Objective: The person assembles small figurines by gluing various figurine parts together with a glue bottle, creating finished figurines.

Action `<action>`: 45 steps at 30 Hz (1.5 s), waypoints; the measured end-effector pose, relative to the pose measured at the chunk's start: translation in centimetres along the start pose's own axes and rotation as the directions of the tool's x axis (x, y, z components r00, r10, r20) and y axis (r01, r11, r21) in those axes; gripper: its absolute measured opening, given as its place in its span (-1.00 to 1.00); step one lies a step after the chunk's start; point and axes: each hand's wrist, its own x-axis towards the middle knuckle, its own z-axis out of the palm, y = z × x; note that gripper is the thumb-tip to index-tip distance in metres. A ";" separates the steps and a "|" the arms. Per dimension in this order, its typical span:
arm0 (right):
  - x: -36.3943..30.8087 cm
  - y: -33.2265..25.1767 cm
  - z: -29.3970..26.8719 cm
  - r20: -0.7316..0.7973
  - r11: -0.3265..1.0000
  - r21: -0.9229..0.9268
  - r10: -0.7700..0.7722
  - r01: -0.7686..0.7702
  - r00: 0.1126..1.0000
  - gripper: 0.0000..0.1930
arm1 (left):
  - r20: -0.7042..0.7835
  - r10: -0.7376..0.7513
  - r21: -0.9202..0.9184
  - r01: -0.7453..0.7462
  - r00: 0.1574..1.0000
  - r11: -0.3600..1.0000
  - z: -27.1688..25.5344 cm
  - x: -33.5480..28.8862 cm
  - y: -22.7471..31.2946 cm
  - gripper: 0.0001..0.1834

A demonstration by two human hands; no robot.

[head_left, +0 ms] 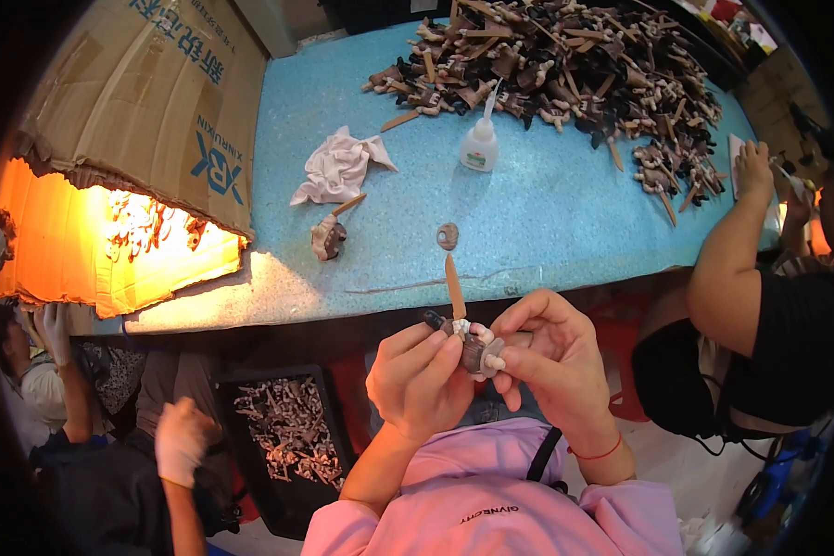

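Close to the table's front edge, a small brown and cream toy figurine [477, 353] is held up between my two hands. My left hand [415, 387] pinches it from the left, near a dark part. The fingers of my right hand [558, 363] close on its right side, by a pale knob. From the figurine a tan sword-like blade [454, 285] points up and away. Just beyond, on the table, lies a small round brown piece [448, 236]. Another figurine [327, 238] with a tan blade rests to the left.
On the blue table [389, 218] are a white squeeze bottle [479, 145], a crumpled cloth [345, 167] and a large figurine pile [565, 69]. A cardboard box [148, 102] stands left. Below is a black tray [287, 431] of parts. Co-workers' arms [734, 218] are on both sides.
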 end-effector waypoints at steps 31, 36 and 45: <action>-1.0 1.0 0.0 0.046 0.938 -0.129 -0.318 0.321 0.947 -0.78 | 0.318 -0.403 -0.411 0.508 0.858 0.757 -2.5 2.6 2.1 -0.48; -1.0 1.3 -0.1 0.051 0.933 -0.135 -0.330 0.334 0.942 -0.78 | 0.300 -0.405 -0.453 0.502 0.864 0.736 -2.2 2.5 2.1 -0.48; -1.5 1.1 -0.4 0.057 0.912 -0.219 -0.344 0.348 0.937 -0.80 | 0.296 -0.375 -0.343 0.464 0.878 0.817 -2.0 2.9 2.0 -0.45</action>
